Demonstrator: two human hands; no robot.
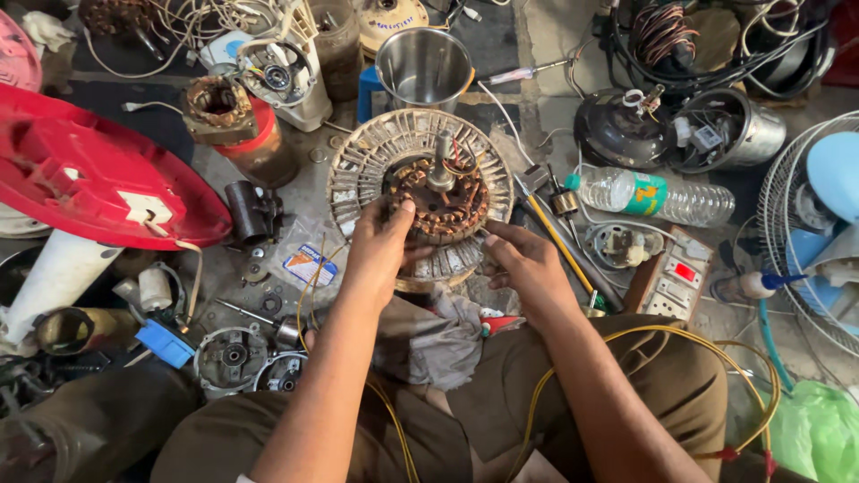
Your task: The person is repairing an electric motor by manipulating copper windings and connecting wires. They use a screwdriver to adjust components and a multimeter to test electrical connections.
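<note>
On the floor, stator point(420, 192) stripped bare with windings still in; left hand point(380, 246) pinches its core, right hand point(523, 264) loosely steadies the rim.

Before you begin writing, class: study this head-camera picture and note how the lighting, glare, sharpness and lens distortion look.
Head view: soft, even daylight with faint shadows; mild glare on the steel cup and water bottle; the motor winding under the left hand and right hand is sharp; wide-lens stretching bends the edges, as at the red cover and the fan guard.
</note>
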